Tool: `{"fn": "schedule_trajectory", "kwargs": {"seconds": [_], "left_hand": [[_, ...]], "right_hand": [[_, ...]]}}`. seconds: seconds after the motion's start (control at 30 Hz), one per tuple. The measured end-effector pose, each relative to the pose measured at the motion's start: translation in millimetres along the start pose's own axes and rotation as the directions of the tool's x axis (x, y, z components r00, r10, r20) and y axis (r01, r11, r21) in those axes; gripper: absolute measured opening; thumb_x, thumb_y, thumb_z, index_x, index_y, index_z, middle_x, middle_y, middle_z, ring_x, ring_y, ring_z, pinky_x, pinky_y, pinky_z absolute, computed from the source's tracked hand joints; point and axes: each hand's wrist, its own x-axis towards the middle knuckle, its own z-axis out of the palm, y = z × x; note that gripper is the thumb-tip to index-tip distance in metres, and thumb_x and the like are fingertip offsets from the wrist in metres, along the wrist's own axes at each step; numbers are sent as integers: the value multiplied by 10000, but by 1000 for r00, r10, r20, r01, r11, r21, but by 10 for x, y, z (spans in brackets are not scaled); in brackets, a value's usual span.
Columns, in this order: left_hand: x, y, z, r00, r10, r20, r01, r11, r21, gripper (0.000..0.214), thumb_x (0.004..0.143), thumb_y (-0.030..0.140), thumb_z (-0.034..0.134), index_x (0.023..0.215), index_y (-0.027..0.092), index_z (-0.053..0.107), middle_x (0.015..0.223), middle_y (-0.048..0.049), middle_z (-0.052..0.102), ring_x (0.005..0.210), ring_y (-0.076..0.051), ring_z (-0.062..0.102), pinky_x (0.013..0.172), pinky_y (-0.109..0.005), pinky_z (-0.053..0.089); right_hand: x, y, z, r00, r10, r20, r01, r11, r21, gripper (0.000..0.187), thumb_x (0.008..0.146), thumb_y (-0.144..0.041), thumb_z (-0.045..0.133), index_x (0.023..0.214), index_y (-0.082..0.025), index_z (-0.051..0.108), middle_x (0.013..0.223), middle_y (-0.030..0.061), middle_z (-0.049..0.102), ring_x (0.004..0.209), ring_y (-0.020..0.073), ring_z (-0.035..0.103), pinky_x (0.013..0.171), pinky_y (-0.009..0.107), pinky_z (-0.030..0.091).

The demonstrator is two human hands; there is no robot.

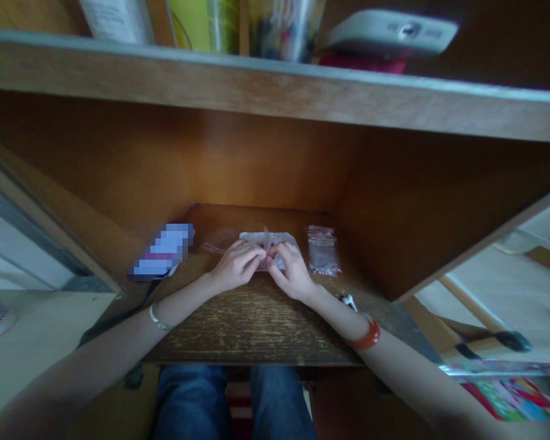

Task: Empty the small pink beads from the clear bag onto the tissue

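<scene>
Denim-blue, had jeans (190, 403) below the front edge of the worn brown wooden tabletop (252, 327). Wore a thin silver bangle (158, 318) on the left arm and a thick orange-red bangle (371, 333) on the right, beside a small white object (348, 300) toward the right edge. Pinched a thin translucent piece (266, 235) upright in left hand (238, 264), midway between the side edges, over a flat white sheet-like item (251, 235); met it with right hand (292, 272), fingertips bent, but could not tell whether gripping. Had a pixelated oblong object (165, 250) by the left edge, a clear plastic zip bag (323, 250) with small reddish bits near the right, and a flat transparent bag (215, 241) toward the back left corner.
</scene>
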Motion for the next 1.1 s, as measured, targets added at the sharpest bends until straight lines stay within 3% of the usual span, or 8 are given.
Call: {"fn": "schedule_trajectory", "kwargs": {"seconds": [0.2, 0.4, 0.87, 1.1], "left_hand": [[11, 12, 2, 998, 57, -39, -54, 997, 60, 152, 908, 172, 456, 899, 180, 608, 844, -47, 691, 811, -180, 632, 796, -337, 464], [15, 32, 15, 993, 110, -33, -105, 985, 136, 102, 885, 166, 484, 873, 185, 582, 833, -38, 688, 762, -177, 618, 796, -345, 448], [-24, 16, 50, 1000, 12, -5, -12, 996, 88, 172, 936, 185, 417, 872, 185, 576, 844, -35, 685, 782, -167, 605, 825, -347, 427], [11, 89, 19, 998, -1, -57, 15, 969, 246, 177, 898, 183, 455, 740, 187, 536, 701, 12, 664, 644, -138, 583, 785, -346, 385]], "right_hand": [[-12, 14, 14, 999, 27, 33, -25, 998, -62, 178, 925, -309, 421, 835, -189, 517, 818, 52, 590, 811, 206, 518, 776, 355, 395], [-11, 14, 6, 997, -22, 73, 31, 991, -127, 253, 964, -276, 334, 848, -180, 536, 851, 69, 609, 827, 213, 505, 797, 359, 384], [3, 33, 45, 999, -31, 37, 37, 986, -163, 317, 991, -257, 306, 781, -188, 534, 765, 52, 584, 743, 186, 482, 727, 317, 360], [11, -32, 64, 997, -4, 76, 28, 947, -320, 297, 974, -202, 321, 823, -165, 574, 786, 65, 628, 776, 196, 495, 738, 331, 315]]}}
